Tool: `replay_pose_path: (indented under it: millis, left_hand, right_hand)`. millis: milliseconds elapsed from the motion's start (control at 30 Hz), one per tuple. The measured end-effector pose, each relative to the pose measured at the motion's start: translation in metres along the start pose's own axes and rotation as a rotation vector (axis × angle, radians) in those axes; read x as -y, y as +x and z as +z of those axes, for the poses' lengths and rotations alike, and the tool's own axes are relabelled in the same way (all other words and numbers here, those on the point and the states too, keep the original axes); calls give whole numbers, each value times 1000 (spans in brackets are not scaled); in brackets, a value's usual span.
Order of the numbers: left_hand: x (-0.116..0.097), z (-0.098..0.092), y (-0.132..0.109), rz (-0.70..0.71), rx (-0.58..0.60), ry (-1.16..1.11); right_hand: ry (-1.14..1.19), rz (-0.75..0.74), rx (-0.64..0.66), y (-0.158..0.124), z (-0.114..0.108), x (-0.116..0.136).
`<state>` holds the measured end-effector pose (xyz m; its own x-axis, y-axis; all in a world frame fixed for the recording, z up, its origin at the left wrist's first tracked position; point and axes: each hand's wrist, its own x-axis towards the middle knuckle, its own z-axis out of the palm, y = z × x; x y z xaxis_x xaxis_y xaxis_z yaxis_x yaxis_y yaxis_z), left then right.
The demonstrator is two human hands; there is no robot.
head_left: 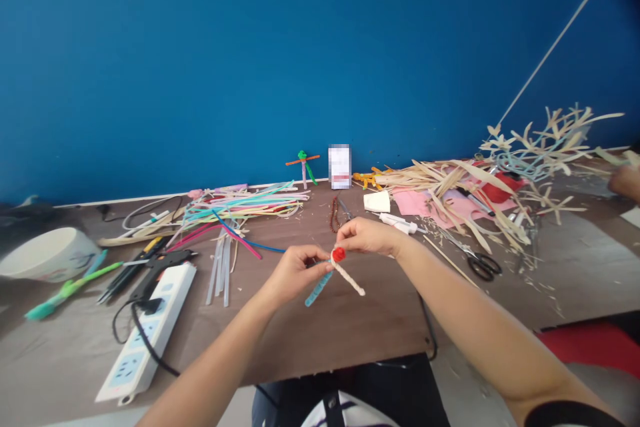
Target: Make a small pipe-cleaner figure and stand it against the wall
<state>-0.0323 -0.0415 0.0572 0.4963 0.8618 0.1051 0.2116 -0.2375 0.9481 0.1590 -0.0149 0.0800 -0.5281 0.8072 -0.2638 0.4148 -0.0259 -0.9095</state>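
Both my hands meet over the brown table (pixel 320 333) and pinch one small craft piece. My left hand (pixel 294 271) is closed on a light blue fuzzy stem (pixel 318 288) that slants down to the left. My right hand (pixel 367 237) is closed on a white fuzzy stem (pixel 350 278) that slants down to the right. A small red coil (pixel 339 254) sits where the two stems join, between my fingertips.
A heap of coloured straws (pixel 245 207) lies at the back left. A white power strip (pixel 150 333) and black glue gun (pixel 160 265) lie at left beside a white bowl (pixel 47 255). Dried leaf strips (pixel 465 187) and black scissors (pixel 480 263) lie at right. Another person's hand (pixel 627 181) shows at the far right.
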Motion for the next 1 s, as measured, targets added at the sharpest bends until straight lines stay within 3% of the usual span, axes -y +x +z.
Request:
replay_pose_path:
  millis: [133,233,433,567,667,767,1000]
  left_hand:
    - [3,-1,2,-28,-59,-23]
    - [7,0,5,-52,-136,-10]
    - [10,1,10,-56,-218,255]
    - [4,3,10,-67,-216,496]
    - [-2,5,9,-58,-158,684]
    - [-7,6,9,-7,-17,775]
    - [-23,0,8,110,284,632]
  right_hand:
    - [-31,-11,-14,0,3,-6]
    - [-178,-30,-72,-2,7,-6]
    - [-850,-41,-277,-22,28,16]
    - [-1200,-70,-222,-34,42,36]
    - [-1299,-59,-130,-34,42,49]
    - [-1313,-115,-28,-30,31,62]
    - [-1306,-149,172,-16,11,91]
